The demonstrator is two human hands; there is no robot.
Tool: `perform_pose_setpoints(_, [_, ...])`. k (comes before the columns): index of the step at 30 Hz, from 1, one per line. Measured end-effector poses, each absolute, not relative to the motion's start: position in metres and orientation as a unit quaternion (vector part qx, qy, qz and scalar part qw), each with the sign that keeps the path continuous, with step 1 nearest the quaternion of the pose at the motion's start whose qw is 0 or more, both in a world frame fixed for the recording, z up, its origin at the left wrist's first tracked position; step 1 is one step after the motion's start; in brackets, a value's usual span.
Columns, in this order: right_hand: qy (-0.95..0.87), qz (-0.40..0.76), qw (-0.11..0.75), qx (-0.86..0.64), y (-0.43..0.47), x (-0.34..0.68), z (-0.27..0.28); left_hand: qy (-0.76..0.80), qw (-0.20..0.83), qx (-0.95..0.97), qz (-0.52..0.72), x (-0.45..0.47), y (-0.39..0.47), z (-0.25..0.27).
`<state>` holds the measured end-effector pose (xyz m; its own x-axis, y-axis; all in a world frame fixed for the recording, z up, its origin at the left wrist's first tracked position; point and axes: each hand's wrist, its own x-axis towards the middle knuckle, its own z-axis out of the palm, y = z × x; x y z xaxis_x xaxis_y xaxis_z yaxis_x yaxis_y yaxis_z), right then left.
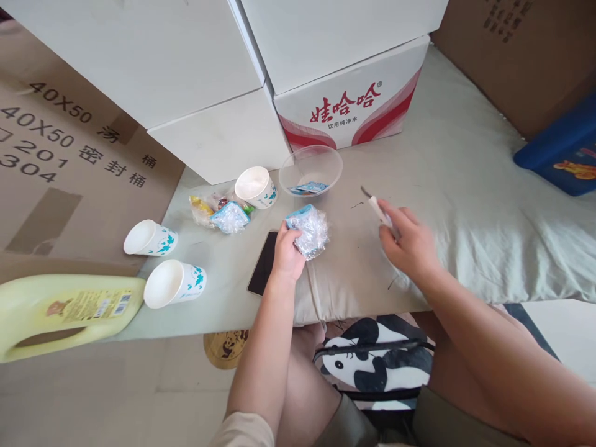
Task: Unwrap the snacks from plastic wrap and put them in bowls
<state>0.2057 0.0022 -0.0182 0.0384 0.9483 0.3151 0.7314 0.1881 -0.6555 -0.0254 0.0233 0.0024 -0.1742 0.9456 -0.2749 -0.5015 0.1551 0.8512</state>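
At the bottom centre, a panda-print item (pixel 379 360) shows between the person's legs, below the near edge of the cloth-covered tabletop (pixel 465 230). At lower left lies a pale yellow jug (pixel 107 304), with two paper cups (pixel 190 282) tipped on their sides just beyond it.

In the middle of the frame, the left grip (pixel 289 251) is closed, thumb and fingers pinching a crinkled clear packet with blue edging (pixel 311 233) above the tabletop. A dark phone (pixel 263 264) lies partly behind that hand. Right of centre, the right grip (pixel 407 239) is wrapped around a white-handled tool (pixel 379 211), its metal tip pointing to the upper left, well apart from the packet.

Farther back, a clear bowl (pixel 333 174) holds flat blue packets (pixel 308 188); a third cup (pixel 263 194) and colourful wrapped items (pixel 202 211) sit left of it. A white carton with red lettering (pixel 349 115) stands behind the bowl.
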Motion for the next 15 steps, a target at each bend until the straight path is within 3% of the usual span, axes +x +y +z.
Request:
perform_pose_setpoints(7, [-0.704,0.112,0.285,-0.641,0.016,0.221,-0.042,0.434,0.691,0.214,0.536,-0.021,0.021,0.002])
perform_pose_setpoints(11, [-0.710,0.033,0.302,-0.635,0.014,0.218,-0.044,0.459,0.686,0.273,0.494,-0.019,0.019,-0.001])
perform_pose_setpoints(15, [-0.781,0.112,0.335,-0.514,0.005,0.205,-0.038,0.463,0.695,0.293,0.465,-0.015,0.016,0.001])
